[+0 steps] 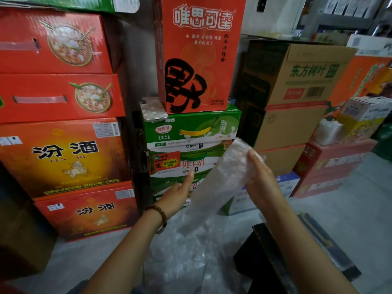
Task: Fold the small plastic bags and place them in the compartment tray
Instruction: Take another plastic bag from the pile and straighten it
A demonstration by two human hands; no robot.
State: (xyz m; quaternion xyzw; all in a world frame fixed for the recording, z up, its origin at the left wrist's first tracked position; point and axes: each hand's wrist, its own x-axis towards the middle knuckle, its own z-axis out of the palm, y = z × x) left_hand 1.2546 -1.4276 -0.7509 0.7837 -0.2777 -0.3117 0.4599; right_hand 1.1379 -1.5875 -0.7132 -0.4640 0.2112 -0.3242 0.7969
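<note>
Head view, from the left: beside the stacked red cartons [59, 98], my left hand [177, 193] is open, its straight fingers touching the lower left edge of a clear plastic bag [214, 183]. The bag slants up in front of the green milk cartons [191, 130]. My right hand [262, 175] grips its upper part, above a heap of clear bags [180, 262] with a dark box [263, 264] just to the right.
</note>
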